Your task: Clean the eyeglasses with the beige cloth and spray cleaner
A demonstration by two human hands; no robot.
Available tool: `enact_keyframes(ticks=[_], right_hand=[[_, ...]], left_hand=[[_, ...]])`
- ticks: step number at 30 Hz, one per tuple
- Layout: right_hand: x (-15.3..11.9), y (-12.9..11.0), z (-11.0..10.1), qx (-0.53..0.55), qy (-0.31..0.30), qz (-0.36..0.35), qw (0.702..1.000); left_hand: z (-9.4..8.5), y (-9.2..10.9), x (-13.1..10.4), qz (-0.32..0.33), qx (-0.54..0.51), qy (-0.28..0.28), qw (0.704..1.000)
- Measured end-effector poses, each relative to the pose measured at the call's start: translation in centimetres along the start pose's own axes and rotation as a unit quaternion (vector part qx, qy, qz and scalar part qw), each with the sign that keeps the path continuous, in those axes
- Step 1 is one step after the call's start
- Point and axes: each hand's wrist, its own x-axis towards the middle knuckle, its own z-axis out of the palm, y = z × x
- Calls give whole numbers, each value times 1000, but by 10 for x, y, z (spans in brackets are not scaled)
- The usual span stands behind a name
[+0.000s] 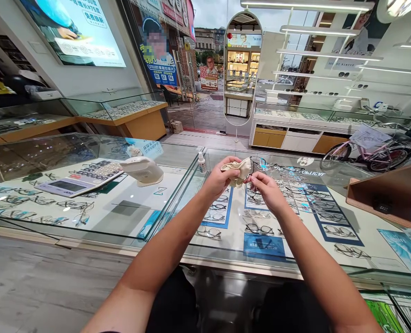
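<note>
Above the glass display counter (222, 252), my left hand (219, 178) is closed on a crumpled beige cloth (242, 169). My right hand (268, 188) pinches a thin dark-framed pair of eyeglasses (252, 165) just to the right of the cloth. Most of the eyeglasses is hidden by the cloth and fingers, so I cannot tell how much of a lens the cloth covers. Close behind my left hand, a small white spray bottle (201, 164) stands upright on the glass top.
Rows of eyeglass frames (259, 229) lie under the glass. To the left are a large calculator (82, 180) and a white device (143, 171). A wooden stand (382, 194) occupies the right side. An oval mirror (242, 69) and a pink bicycle (368, 150) stand beyond the counter.
</note>
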Motion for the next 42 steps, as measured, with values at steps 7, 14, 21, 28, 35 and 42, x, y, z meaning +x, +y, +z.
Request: enact_keyframes(ticks=[7, 14, 21, 28, 35, 42], right_hand=[[-2, -6, 4, -14, -13, -14, 1000], [-3, -5, 4, -24, -30, -28, 999], [-3, -7, 3, -24, -40, -39, 998], [-3, -6, 2, -20, -55, -43, 997], [-2, 1, 1, 24, -53, -12, 998], [-2, 2, 10, 94, -5, 31, 995]], left_hand=[[1, -4, 0, 27, 69, 36, 997], [-1, -6, -2, 55, 173, 76, 980], [-14, 3, 1, -61, 263, 28, 963], [-7, 4, 0, -103, 69, -123, 985], [-3, -6, 1, -60, -41, -132, 989], [2, -12, 0, -72, -94, -86, 989]])
